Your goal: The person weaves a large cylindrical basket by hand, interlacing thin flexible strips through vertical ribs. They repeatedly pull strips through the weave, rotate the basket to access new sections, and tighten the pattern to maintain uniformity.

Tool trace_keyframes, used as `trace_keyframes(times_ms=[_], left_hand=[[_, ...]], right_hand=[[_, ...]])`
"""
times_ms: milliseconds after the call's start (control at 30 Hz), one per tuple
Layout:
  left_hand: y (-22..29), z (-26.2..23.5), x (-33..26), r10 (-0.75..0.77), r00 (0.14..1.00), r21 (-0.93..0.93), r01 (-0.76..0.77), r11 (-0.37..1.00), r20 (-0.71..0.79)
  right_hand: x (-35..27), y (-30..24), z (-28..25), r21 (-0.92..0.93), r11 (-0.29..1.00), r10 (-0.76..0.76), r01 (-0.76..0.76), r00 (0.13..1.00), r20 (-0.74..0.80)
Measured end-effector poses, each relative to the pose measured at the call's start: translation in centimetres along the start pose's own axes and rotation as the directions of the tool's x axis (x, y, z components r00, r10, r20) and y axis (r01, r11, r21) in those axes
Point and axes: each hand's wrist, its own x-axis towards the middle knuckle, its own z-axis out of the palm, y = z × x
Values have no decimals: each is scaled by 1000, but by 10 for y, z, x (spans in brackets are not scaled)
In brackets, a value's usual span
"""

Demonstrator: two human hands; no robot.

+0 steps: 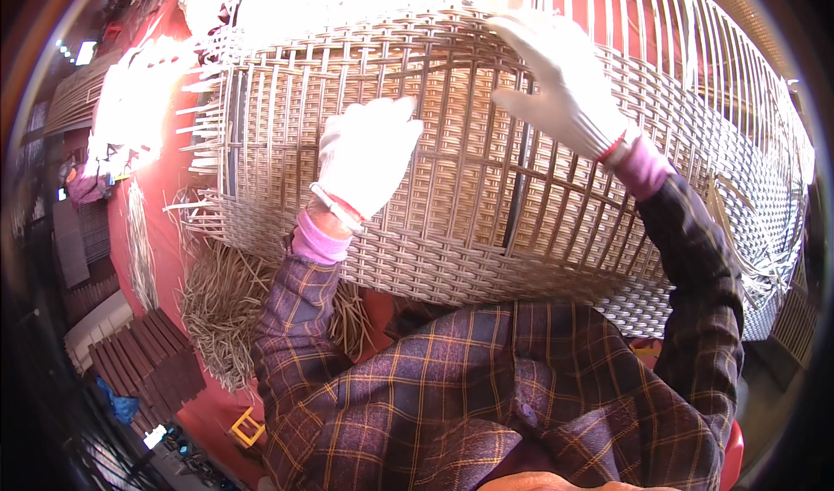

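Observation:
A large woven wicker panel [443, 135] of brownish-grey strips over upright stakes curves across the space in front of me. My left hand [369, 156], in a white knit glove, is closed against the left-middle of the weave. Its curled fingers hide whatever they grip. My right hand [565, 78], gloved the same way, is at the upper right by the top woven rows. Its fingers are stretched out and the thumb stands apart, with no strip visible in between. Loosely spaced strips lie between the two hands, while the lower rows are tightly packed.
A bundle of loose wicker strips [228, 317] hangs below the panel's left end, where cut strip ends stick out. Bare stakes [643, 13] rise at the upper right. Brown slatted boards [143, 356] and a yellow frame [248, 427] are on the lower left. Glare washes out the top.

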Motion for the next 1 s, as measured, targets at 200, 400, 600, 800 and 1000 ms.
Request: trace_keyframes(times_ms=[200,400,600,800,1000], left_hand=[[-37,44,27,62,969,-178,-107,978,-241],[-49,78,50,-105,991,-55,101,993,-78],[-75,25,11,-56,938,-337,-67,939,-343],[-93,8,-26,-230,972,104,223,969,55],[-123,49,3,-97,973,94,119,988,-207]], right_hand=[[42,10,47,301,868,276,-395,887,370],[32,7,73,608,706,246,-364,931,271],[44,-1,49,419,820,292,-390,915,279],[48,-17,30,303,856,346,-419,900,266],[49,-14,28,282,882,305,-377,914,266]])
